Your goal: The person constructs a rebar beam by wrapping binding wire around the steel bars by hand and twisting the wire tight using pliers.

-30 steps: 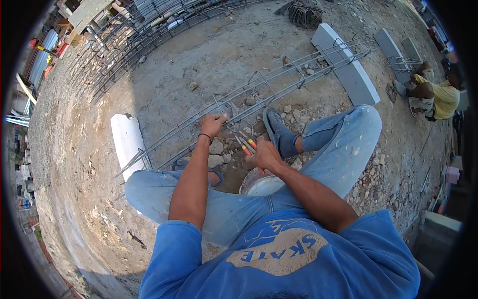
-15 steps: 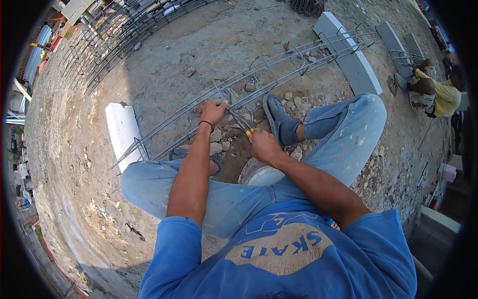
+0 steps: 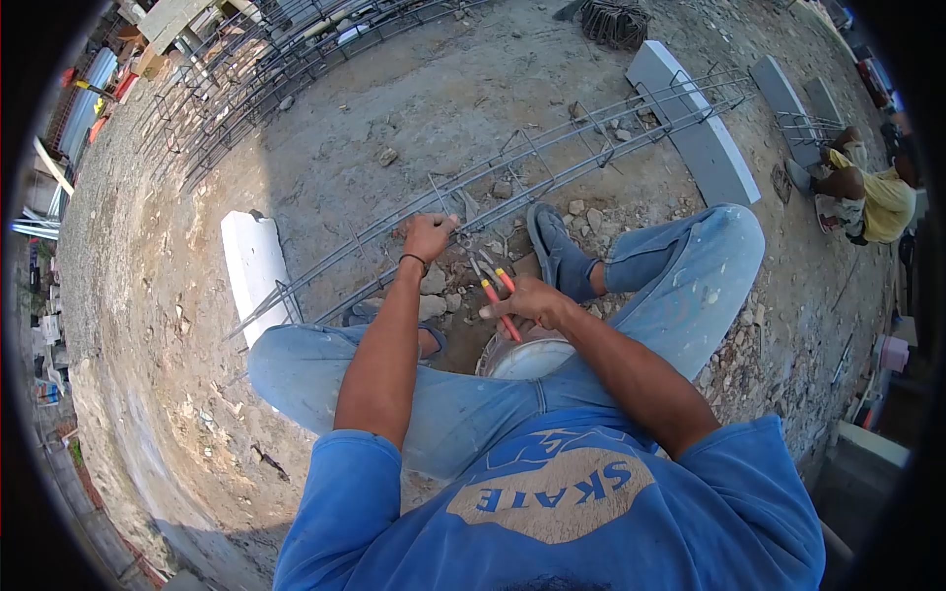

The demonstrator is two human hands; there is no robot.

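Red-and-yellow-handled pincers (image 3: 489, 290), handles spread, angle toward a long steel rebar cage (image 3: 550, 187) lying across pale blocks (image 3: 258, 264).

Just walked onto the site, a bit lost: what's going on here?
Someone in a blue shirt holds red-handled pliers in the right hand, handles spread. The left hand is at a steel cage, close to the pliers' tips, its exact grip unclear. The cage lies across a white block and a grey block. Another person is off to the right.
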